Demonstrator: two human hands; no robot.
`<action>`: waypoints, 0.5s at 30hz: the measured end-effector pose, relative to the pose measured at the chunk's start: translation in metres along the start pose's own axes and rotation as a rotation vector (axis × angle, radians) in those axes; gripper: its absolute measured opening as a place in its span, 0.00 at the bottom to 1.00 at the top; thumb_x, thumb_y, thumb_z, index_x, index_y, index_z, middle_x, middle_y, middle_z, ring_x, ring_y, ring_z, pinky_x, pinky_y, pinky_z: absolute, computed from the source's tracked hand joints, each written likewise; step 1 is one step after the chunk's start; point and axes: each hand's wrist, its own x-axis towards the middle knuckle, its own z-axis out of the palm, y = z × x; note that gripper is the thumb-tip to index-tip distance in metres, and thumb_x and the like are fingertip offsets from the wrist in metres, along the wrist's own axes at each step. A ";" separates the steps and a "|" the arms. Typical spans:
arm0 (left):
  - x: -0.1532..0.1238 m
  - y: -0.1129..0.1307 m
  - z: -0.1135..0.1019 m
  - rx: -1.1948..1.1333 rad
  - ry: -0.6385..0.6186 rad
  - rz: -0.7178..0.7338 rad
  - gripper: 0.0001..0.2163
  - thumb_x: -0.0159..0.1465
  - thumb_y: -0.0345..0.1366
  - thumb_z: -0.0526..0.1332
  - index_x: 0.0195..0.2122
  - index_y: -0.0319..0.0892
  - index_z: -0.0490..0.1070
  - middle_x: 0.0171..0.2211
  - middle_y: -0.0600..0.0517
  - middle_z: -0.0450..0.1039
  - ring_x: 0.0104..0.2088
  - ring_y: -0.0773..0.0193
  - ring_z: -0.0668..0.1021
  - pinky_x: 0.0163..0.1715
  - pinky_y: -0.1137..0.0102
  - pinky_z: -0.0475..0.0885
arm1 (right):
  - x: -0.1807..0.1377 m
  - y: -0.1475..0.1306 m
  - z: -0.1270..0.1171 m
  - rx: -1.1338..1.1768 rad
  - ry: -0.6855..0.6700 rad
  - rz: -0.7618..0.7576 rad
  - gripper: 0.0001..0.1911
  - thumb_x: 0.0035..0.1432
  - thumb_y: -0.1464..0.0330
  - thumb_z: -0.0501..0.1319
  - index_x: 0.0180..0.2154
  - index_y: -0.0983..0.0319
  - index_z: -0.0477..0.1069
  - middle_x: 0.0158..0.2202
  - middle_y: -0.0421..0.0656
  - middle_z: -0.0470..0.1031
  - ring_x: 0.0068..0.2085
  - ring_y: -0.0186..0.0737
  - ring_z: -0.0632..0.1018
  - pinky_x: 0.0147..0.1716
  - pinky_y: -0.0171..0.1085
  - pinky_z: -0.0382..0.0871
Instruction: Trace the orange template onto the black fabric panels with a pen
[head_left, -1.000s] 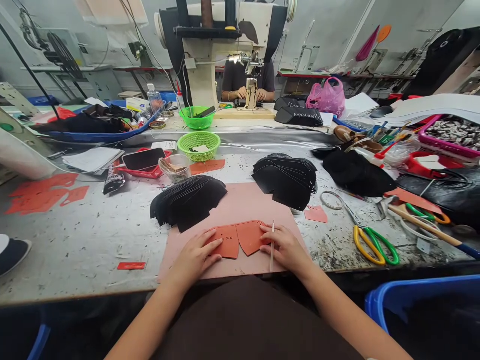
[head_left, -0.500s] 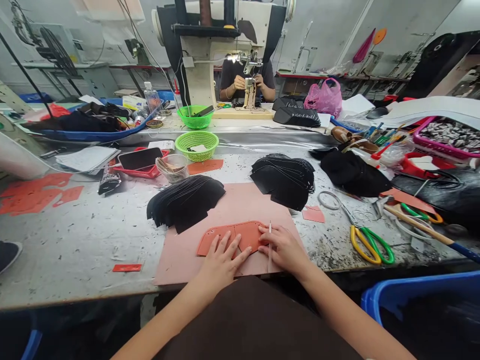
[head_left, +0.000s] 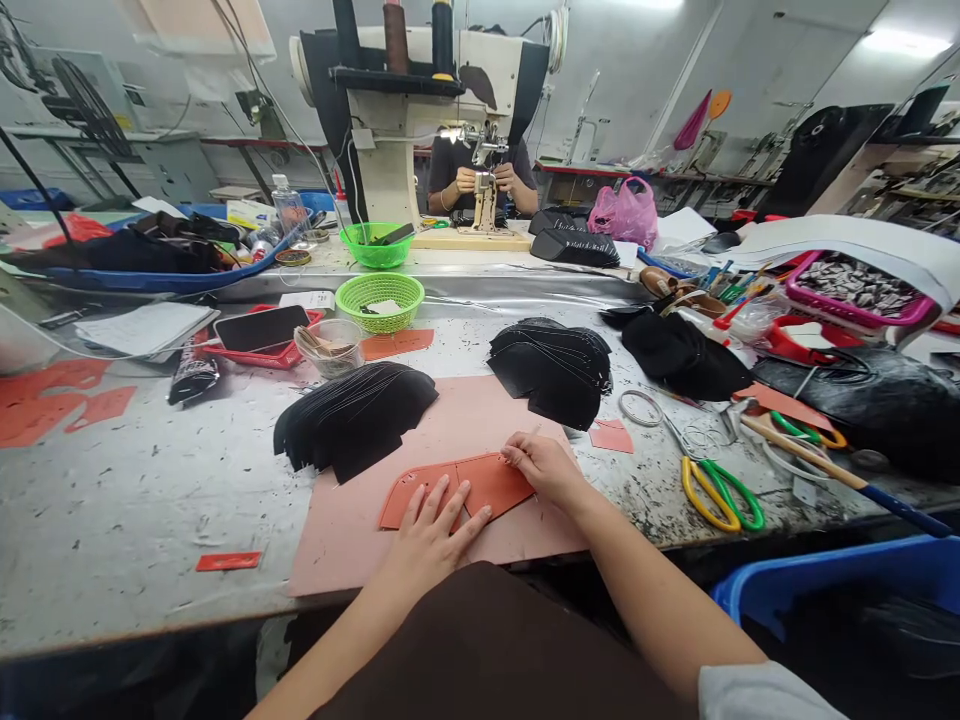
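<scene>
An orange-red template (head_left: 491, 485) with a curved top edge and small slots lies on the pink board (head_left: 337, 545). My left hand (head_left: 431, 530) rests flat on its lower left part, fingers spread. Pinched at the template's upper right edge, my right hand (head_left: 544, 465) holds a thin white pen, mostly hidden behind the fingers. Beyond the template are two fanned stacks of black cut pieces, a left stack (head_left: 352, 415) and a right stack (head_left: 551, 370), both partly on the board. Whatever lies under the template is mostly covered, with a dark edge showing along its lower right.
Yellow-and-green-handled scissors (head_left: 720, 490) lie to the right, near a wooden-handled hammer (head_left: 817, 455). Green baskets (head_left: 380, 300), a clear cup (head_left: 330, 348) and a phone (head_left: 262, 328) stand beyond the left stack. A sewing machine (head_left: 397, 130) is behind, with a person working there.
My right hand has closed into a tighter pinch and tilted the pen from upright, at the template's upper right edge. My left hand stays spread on the template. The camera view has shifted slightly.
</scene>
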 end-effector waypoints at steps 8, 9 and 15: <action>-0.002 0.003 0.010 -0.008 0.046 -0.030 0.24 0.63 0.46 0.54 0.60 0.58 0.53 0.59 0.50 0.58 0.57 0.46 0.61 0.57 0.52 0.43 | 0.002 0.001 0.000 -0.053 0.013 -0.052 0.12 0.60 0.67 0.52 0.26 0.61 0.69 0.27 0.42 0.74 0.31 0.37 0.74 0.33 0.34 0.65; -0.002 0.002 0.010 -0.006 0.051 -0.019 0.24 0.63 0.46 0.54 0.60 0.58 0.53 0.59 0.49 0.59 0.57 0.46 0.61 0.57 0.51 0.43 | 0.002 0.001 0.000 -0.057 0.020 -0.045 0.12 0.60 0.67 0.52 0.26 0.61 0.69 0.27 0.42 0.74 0.30 0.38 0.74 0.32 0.34 0.65; -0.003 0.003 0.012 -0.020 0.061 -0.032 0.23 0.63 0.44 0.54 0.60 0.58 0.54 0.59 0.49 0.58 0.57 0.45 0.61 0.56 0.50 0.44 | 0.004 -0.002 0.006 -0.018 0.103 -0.040 0.12 0.60 0.67 0.52 0.27 0.62 0.69 0.27 0.43 0.74 0.30 0.38 0.74 0.32 0.34 0.65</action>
